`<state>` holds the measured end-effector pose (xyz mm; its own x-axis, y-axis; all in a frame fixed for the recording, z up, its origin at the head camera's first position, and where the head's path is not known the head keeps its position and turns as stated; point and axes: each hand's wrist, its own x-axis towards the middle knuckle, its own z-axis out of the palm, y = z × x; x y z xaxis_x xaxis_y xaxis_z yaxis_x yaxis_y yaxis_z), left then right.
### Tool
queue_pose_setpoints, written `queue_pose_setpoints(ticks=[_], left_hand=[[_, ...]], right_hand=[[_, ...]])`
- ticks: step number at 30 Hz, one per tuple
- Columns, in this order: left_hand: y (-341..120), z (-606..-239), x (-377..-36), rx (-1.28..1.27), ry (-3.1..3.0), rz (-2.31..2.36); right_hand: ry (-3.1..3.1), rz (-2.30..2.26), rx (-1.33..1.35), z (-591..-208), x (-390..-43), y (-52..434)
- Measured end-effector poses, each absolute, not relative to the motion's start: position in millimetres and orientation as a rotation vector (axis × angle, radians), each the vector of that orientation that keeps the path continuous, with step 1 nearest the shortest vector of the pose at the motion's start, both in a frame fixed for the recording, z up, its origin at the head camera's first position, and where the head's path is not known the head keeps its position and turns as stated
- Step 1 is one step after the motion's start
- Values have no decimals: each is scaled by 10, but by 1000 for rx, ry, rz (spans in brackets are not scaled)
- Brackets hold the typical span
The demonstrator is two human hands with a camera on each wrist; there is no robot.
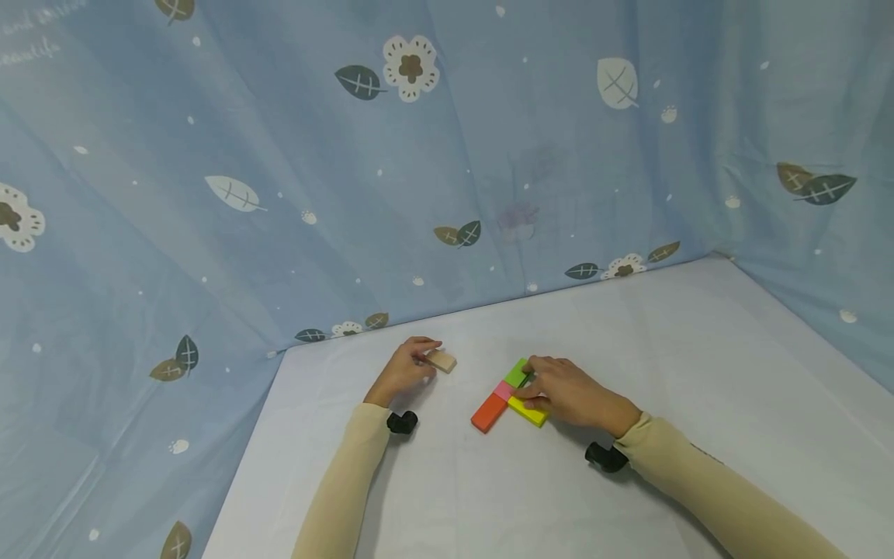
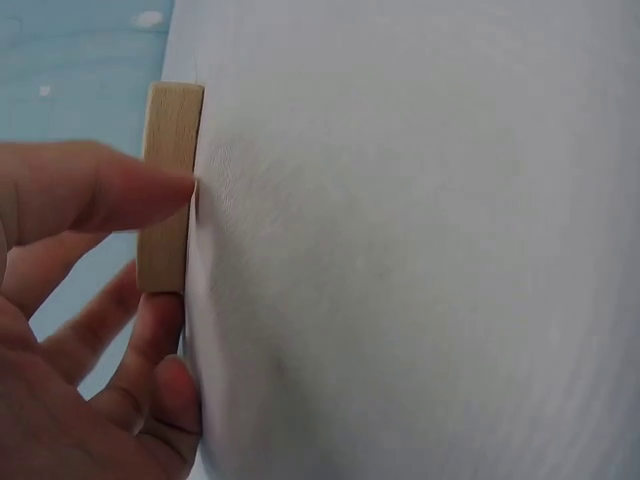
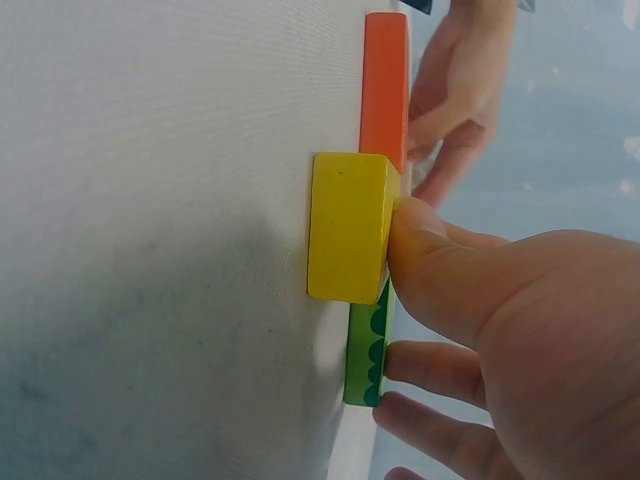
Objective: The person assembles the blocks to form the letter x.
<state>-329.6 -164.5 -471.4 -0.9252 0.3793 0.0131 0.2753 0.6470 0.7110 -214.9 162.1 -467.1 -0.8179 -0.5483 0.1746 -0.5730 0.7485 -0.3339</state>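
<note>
The left hand pinches a plain wooden block at its fingertips; in the left wrist view a fingertip presses on the block's top and other fingers curl against its near end, with the block lying flat on the white desk.

The right hand rests on a cluster of coloured blocks just under its fingers. Its thumb presses the side of the yellow block, and its fingers curl over the green block. Just beyond the thumb, toward the left hand, a pink block and an orange block lie in line with the green one, touching end to end; the yellow block touches that row on the thumb's side.

A blue patterned cloth hangs behind the desk, beyond both hands.
</note>
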Motion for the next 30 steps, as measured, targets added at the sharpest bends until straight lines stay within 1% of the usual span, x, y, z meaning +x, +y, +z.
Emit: queue_pose_setpoints(ticks=[15,30], left_hand=[[-1669,-4659,-3267,584,2749,1019],[-1715,-4658,-3256,454,2811,996]], right_hand=[[-2878,598,911,-4664,-2148,1603],[-2877,594,919,-4667,-2136,1624]])
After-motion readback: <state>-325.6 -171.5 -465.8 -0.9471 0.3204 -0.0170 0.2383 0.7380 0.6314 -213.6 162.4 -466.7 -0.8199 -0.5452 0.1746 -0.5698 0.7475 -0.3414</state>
